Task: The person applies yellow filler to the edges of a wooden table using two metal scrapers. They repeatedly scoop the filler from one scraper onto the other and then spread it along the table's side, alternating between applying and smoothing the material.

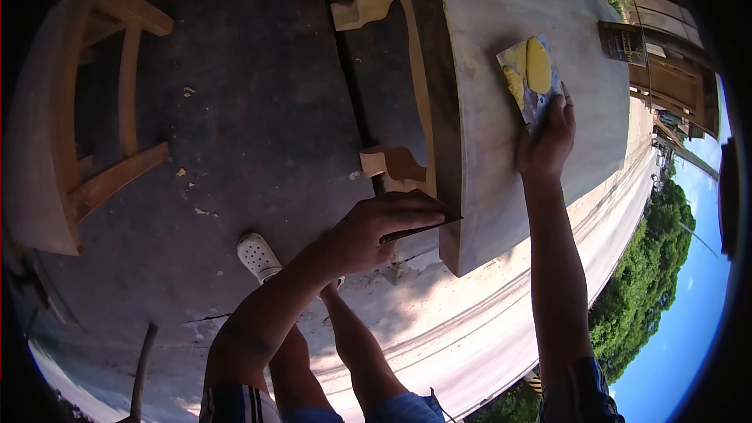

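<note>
My left hand (374,227) is closed on a thin dark scraper (427,229), its tip touching the near edge of a wooden furniture panel (501,196). In my right hand (546,141) is a flat, smeared plate (537,110), held over the panel's broad pale face with the thumb at its edge. A thick lump of yellow putty (539,65) lies on the plate, with more smeared along one side. Curved wooden brackets (374,163) show along the panel's darker side.
A dark tin (623,43) stands at the panel's far end. Another wooden furniture frame (129,94) is at the left on the dark floor (251,94), with scraps scattered about. One white clog (257,257) shows below. More wooden furniture (674,82) is at the upper right.
</note>
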`<state>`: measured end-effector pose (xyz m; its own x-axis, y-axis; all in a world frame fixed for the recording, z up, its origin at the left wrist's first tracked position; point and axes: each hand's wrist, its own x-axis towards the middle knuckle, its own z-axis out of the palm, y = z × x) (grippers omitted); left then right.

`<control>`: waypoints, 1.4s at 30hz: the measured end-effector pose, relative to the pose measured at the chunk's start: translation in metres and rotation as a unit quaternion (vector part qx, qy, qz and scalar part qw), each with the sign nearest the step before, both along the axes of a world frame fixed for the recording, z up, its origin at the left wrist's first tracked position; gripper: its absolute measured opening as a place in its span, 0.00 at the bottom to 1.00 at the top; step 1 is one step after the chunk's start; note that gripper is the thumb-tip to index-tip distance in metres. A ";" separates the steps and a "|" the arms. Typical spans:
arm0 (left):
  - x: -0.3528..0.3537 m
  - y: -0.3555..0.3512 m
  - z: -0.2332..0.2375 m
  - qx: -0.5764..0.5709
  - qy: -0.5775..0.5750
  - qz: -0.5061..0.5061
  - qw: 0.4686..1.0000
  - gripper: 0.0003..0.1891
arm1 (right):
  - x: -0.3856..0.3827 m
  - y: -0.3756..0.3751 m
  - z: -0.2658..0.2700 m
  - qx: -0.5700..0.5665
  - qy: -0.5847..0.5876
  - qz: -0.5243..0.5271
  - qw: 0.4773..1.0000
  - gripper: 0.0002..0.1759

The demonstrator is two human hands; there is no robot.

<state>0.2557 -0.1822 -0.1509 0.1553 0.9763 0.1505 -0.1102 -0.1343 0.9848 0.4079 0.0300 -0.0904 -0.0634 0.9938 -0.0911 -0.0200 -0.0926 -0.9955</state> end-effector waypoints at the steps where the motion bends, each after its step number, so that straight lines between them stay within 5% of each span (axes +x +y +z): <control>1: -0.005 -0.001 -0.005 -0.019 -0.019 0.059 0.998 0.29 | 0.002 0.001 -0.002 -0.002 0.007 0.003 1.000 0.21; 6: -0.032 0.056 -0.010 -0.002 -0.006 0.260 0.966 0.30 | 0.001 0.001 -0.002 0.012 0.010 0.005 1.000 0.20; 9: 0.029 0.051 -0.008 0.024 0.007 0.320 0.947 0.30 | 0.000 -0.001 -0.003 0.019 0.022 0.001 1.000 0.19; 11: 0.063 0.022 -0.011 0.026 0.028 0.322 0.946 0.33 | 0.004 0.001 -0.003 0.018 0.014 0.011 1.000 0.19; 14: 0.047 -0.023 0.005 0.017 0.006 0.146 0.989 0.34 | 0.003 0.003 -0.004 0.012 0.054 -0.001 0.998 0.19; 19: -0.032 0.036 0.102 0.004 0.266 0.174 0.948 0.33 | 0.003 0.001 -0.005 0.020 0.113 -0.008 0.993 0.17; 22: -0.039 0.080 0.126 -0.006 0.311 0.174 0.935 0.33 | -0.005 -0.008 0.000 -0.005 0.146 -0.037 0.989 0.18; 25: -0.042 0.083 0.131 0.016 0.261 0.186 0.947 0.31 | -0.012 -0.033 0.017 -0.112 0.231 -0.064 0.964 0.18; 28: -0.034 0.061 0.149 -0.242 -0.127 0.225 0.935 0.28 | -0.021 -0.063 0.048 -0.188 0.296 -0.077 0.933 0.20; 37: 0.013 0.022 0.183 -0.211 -0.200 0.331 0.898 0.27 | -0.054 -0.123 0.073 -0.109 0.253 -0.159 0.948 0.17; 39: 0.017 0.017 0.175 -0.108 0.017 0.317 0.942 0.27 | -0.056 -0.137 0.078 -0.125 0.208 -0.156 0.958 0.17; 42: 0.017 0.013 0.176 0.017 0.270 0.257 0.928 0.29 | -0.062 -0.152 0.075 -0.112 0.223 -0.150 0.957 0.17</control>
<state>0.2731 -0.1693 0.0255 -0.2671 0.9385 0.2190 0.4854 -0.0653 0.8719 0.3457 -0.1224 -0.0157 0.1389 0.9323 -0.3338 -0.4970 -0.2260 -0.8378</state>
